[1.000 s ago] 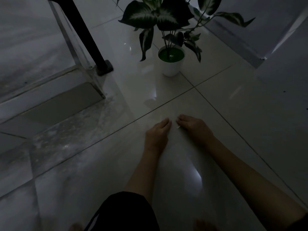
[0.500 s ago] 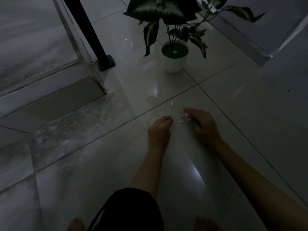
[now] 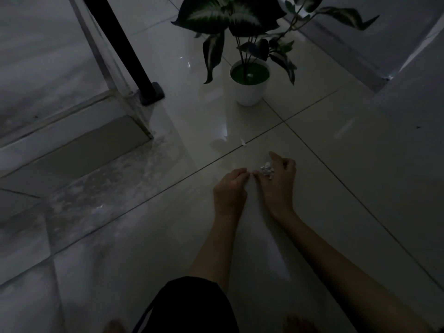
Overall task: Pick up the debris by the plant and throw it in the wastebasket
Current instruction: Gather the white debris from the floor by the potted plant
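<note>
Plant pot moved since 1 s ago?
No. The plant pot sits just up-left of the grout crossing as before; the camera shifted, not it.

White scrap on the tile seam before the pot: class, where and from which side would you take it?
Probably pinch the white scrap across its narrow edges, from straight above: it is small, thin and lies on the floor with open tile all round.
</note>
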